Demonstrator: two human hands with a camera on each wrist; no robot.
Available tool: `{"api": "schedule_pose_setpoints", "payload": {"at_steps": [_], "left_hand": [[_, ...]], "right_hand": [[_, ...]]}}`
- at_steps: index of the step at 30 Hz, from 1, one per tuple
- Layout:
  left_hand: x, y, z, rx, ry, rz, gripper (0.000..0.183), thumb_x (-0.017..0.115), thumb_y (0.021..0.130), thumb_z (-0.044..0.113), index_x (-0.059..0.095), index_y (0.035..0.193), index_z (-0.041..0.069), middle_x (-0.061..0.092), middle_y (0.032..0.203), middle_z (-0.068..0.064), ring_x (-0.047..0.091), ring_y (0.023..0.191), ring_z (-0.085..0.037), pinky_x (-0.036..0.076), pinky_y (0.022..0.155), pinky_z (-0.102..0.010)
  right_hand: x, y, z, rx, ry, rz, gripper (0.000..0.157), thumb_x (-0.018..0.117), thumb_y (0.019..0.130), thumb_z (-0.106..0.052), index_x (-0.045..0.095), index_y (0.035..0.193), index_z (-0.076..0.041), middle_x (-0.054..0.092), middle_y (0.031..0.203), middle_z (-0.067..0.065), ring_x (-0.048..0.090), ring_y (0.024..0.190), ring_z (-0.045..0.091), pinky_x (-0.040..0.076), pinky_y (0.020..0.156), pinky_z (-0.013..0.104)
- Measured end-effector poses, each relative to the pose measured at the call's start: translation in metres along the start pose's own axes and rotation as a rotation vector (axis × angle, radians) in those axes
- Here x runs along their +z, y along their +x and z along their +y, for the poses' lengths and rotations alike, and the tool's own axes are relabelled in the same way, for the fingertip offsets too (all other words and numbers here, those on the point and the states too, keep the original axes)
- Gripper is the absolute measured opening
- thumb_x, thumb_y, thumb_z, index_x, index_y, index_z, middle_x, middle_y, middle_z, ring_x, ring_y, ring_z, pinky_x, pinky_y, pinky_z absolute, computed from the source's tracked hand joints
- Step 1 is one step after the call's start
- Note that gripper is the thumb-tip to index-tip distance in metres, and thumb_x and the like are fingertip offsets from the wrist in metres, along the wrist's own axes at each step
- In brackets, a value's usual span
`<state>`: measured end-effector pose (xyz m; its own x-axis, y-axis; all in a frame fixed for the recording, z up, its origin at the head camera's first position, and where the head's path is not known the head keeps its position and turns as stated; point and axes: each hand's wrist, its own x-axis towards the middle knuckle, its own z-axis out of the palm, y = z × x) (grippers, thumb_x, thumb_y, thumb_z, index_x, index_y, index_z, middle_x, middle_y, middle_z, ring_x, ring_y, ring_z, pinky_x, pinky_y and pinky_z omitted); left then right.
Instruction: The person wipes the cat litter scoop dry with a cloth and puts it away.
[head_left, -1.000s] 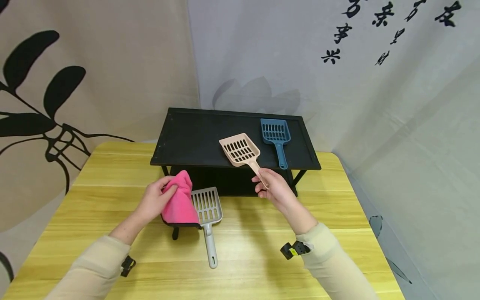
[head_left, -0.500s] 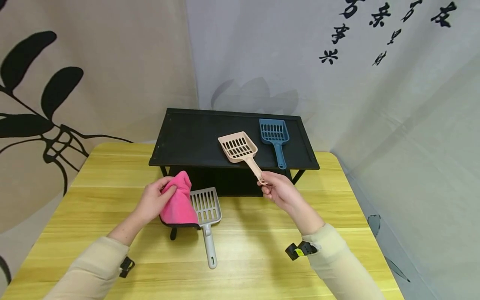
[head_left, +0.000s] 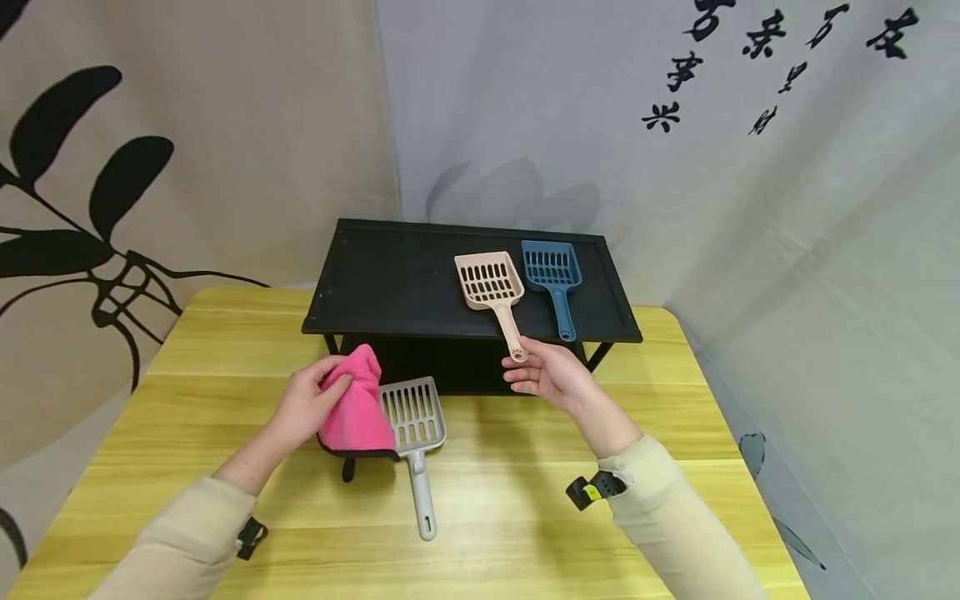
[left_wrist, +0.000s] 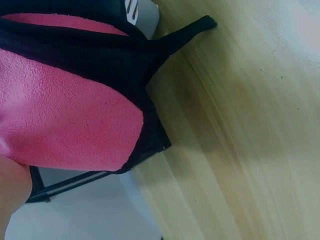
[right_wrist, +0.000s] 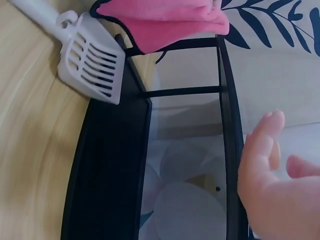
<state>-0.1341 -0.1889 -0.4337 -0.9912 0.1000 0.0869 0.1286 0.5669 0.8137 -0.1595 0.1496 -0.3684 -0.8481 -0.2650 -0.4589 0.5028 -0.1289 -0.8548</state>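
Thumb and fingertips of the right hand (head_left: 553, 375), just right of the frame's centre, are being used to pinch the beige scoop (head_left: 501, 303) by its handle end; in the right wrist view that hold is not being shown. From this hand the scoop is being pointed up and slightly left in the frame, its long axis being drawn from the handle end at lower right to the slotted pan at upper left. The pan is being held over the top of the black shelf (head_left: 397, 287), right of its middle, and the front edge is being crossed by the handle. Whether the pan's weight is being borne by the shelf cannot be told. Just to the right, the blue scoop (head_left: 557, 287) is being supported on the same top, its handle being aimed toward the bottom of the frame, almost alongside.

The left hand (head_left: 309, 398), left of centre, is being placed well apart from the beige scoop; by its thumb and fingers the black-edged pink cloth (head_left: 358, 412) is being gripped. Part of the gray scoop (head_left: 418, 468) is being covered by that cloth, its handle being directed down the frame above the table (head_left: 510, 517). Behind everything, a printed backdrop (head_left: 300, 150) is being hung.
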Motion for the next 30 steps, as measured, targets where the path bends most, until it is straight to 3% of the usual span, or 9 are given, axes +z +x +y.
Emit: {"api": "schedule_pose_setpoints", "payload": {"at_steps": [7,12,22,30], "left_hand": [[-0.001,-0.001,-0.002,-0.005,0.000,0.006,0.027,0.054,0.094,0.010,0.059,0.118,-0.002,0.060,0.091,-0.015,0.051,0.072,-0.012,0.046,0.061,-0.019],[0.000,-0.002,-0.001,-0.027,0.000,-0.008,0.028,0.054,0.094,0.012,0.058,0.119,-0.001,0.058,0.091,-0.016,0.051,0.072,-0.014,0.046,0.061,-0.019],[0.000,-0.003,-0.001,-0.019,0.022,0.001,0.026,0.054,0.094,0.009,0.059,0.117,-0.001,0.059,0.091,-0.015,0.050,0.075,-0.016,0.046,0.062,-0.019],[0.000,-0.003,0.000,-0.029,0.020,-0.006,0.026,0.054,0.094,0.010,0.059,0.117,-0.001,0.057,0.089,-0.014,0.050,0.074,-0.016,0.045,0.060,-0.019]], "right_hand": [[-0.006,-0.002,0.002,-0.028,-0.003,0.018,0.015,0.039,0.100,-0.012,0.049,0.106,-0.003,0.056,0.066,-0.005,0.049,0.055,0.005,0.043,0.054,0.017],[-0.003,0.003,0.003,-0.032,-0.001,0.015,0.013,0.041,0.099,-0.008,0.048,0.108,-0.002,0.059,0.067,-0.005,0.054,0.056,0.004,0.046,0.055,0.015],[0.011,0.010,-0.002,-0.036,-0.001,0.134,0.037,0.044,0.098,-0.007,0.040,0.132,0.008,0.062,0.071,-0.003,0.060,0.060,0.004,0.051,0.058,0.016],[0.016,0.016,-0.005,-0.017,0.027,0.190,0.037,0.047,0.097,-0.009,0.044,0.131,0.005,0.063,0.072,-0.002,0.062,0.061,0.006,0.052,0.059,0.017]]}}
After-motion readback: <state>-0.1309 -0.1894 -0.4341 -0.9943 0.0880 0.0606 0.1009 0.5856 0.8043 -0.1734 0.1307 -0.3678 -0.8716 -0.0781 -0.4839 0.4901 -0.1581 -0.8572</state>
